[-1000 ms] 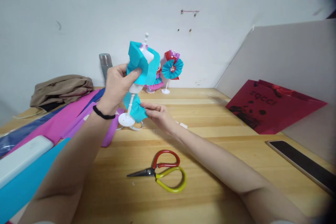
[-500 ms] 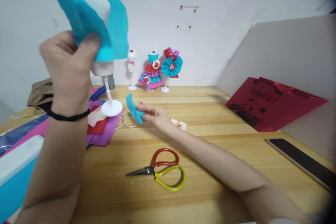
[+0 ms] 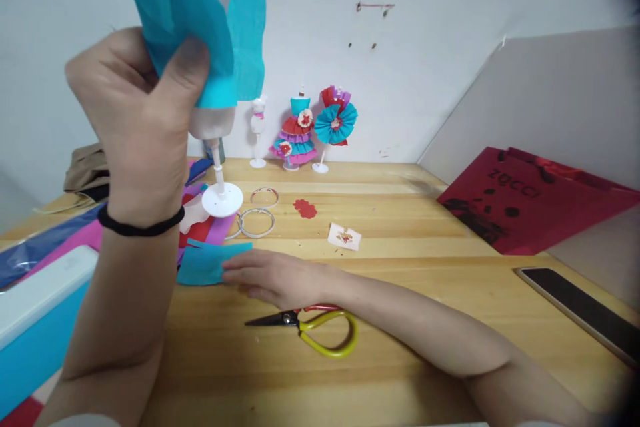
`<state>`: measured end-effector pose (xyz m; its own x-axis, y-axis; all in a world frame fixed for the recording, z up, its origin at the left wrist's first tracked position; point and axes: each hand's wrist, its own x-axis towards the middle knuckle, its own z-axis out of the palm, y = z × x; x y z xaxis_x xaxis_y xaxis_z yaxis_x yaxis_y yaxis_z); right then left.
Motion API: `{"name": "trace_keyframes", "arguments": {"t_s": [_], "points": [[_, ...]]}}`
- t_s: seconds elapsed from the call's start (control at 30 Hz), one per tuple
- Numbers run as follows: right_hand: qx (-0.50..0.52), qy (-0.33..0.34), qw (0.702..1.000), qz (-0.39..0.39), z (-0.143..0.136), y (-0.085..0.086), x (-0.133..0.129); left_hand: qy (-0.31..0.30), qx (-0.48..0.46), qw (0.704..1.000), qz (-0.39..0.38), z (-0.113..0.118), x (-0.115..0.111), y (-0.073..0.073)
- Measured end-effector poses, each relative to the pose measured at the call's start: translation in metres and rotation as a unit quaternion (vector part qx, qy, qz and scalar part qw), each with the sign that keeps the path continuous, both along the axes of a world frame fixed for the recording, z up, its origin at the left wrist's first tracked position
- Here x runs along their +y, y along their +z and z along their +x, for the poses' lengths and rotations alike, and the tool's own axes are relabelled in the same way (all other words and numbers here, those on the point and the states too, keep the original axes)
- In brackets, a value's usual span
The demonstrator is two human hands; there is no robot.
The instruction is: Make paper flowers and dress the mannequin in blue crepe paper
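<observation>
My left hand (image 3: 145, 107) is raised at the left, thumb and fingers closed on blue crepe paper (image 3: 200, 27) wrapped about a small white mannequin (image 3: 213, 123). The mannequin's white round base (image 3: 223, 200) hangs below the hand, and its top is cut off by the frame's upper edge. Over the table, my right hand (image 3: 280, 277) has its fingers stretched out, the tips on a smaller blue piece (image 3: 203, 265). That piece lies by the coloured sheets. Just below the right hand are scissors (image 3: 287, 319) with one red and one yellow handle, the red one partly covered.
At the back stand a bare mannequin (image 3: 257, 127) and two dressed ones (image 3: 295, 133) (image 3: 336, 123). Metal rings (image 3: 257, 222), a red paper cutout (image 3: 305, 209) and a pale scrap (image 3: 344, 237) lie mid-table. A red bag (image 3: 525, 200) and a phone (image 3: 575, 307) are right.
My right hand has come down and nearer, and the small blue piece it held now lies on the table. Its fingers have straightened. The left hand still holds the wrapped mannequin, slightly farther right.
</observation>
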<state>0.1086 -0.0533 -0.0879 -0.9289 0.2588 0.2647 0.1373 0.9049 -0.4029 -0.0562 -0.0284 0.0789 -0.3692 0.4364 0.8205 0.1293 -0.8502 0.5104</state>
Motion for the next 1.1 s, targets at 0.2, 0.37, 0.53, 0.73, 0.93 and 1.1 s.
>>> {"name": "trace_keyframes", "arguments": {"t_s": [0.2,0.37,0.53,0.73,0.93,1.1], "points": [[-0.064,0.034,0.997,-0.019,-0.003,0.002,-0.005,0.014,0.061,0.997,0.047,0.019,0.005,-0.006],[-0.016,0.012,0.992,-0.128,0.014,0.020,0.010,-0.160,0.027,0.986,-0.031,0.026,0.026,-0.022],[0.121,-0.157,0.954,-0.226,0.046,0.050,0.045,-0.266,0.010,0.958,-0.111,0.029,0.045,-0.039],[0.370,-0.281,0.816,-0.345,0.074,0.078,0.062,-0.305,-0.015,0.935,-0.178,0.041,0.049,-0.051],[0.486,-0.225,0.772,-0.342,0.074,0.096,0.046,-0.352,-0.004,0.915,-0.197,0.051,0.040,-0.056],[0.534,-0.248,0.762,-0.271,0.063,0.097,0.034,-0.365,0.013,0.907,-0.207,0.058,0.034,-0.060]]}}
